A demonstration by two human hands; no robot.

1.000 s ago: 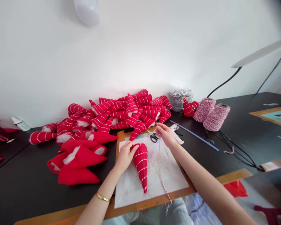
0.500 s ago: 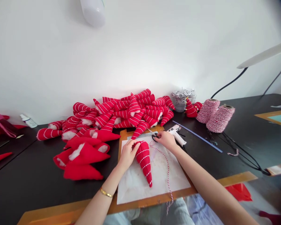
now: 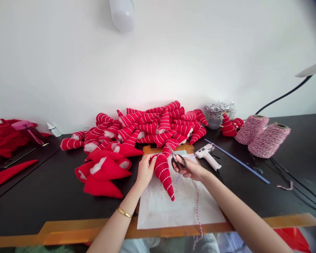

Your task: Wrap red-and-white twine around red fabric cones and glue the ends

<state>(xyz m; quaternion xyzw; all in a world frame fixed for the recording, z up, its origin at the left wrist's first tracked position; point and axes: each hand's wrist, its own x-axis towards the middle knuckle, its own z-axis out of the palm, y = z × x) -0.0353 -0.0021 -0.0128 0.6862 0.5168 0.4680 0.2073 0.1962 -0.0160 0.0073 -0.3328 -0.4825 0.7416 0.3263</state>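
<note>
White wall (image 3: 68,70) stood behind a black desk (image 3: 34,207). The fingers (image 3: 152,161) of the left hand (image 3: 145,173) curled close together around the wide end of a red striped hat (image 3: 163,174) and pressed into it a bit. The hat was above a white paper (image 3: 181,211), with its tip pointing down toward the person. It looked soft and light, like a small stuffed toy, so the wide end seemed the best place to hold it, with a gentle grip.

The right hand (image 3: 191,171) had its fingers closed in the loops of black scissors (image 3: 178,161). The blades pointed up and to the left, just beside the hat. It was hard to tell if they were open.

Red and white twine (image 3: 197,211) hung down past the near edge of the wooden board (image 3: 168,230). A white glue gun (image 3: 205,154) lay just right of the board, and two spools (image 3: 260,135) sat past it. More hats (image 3: 152,128) lay in a big pile near the back edge of the desk. No words could be read.
</note>
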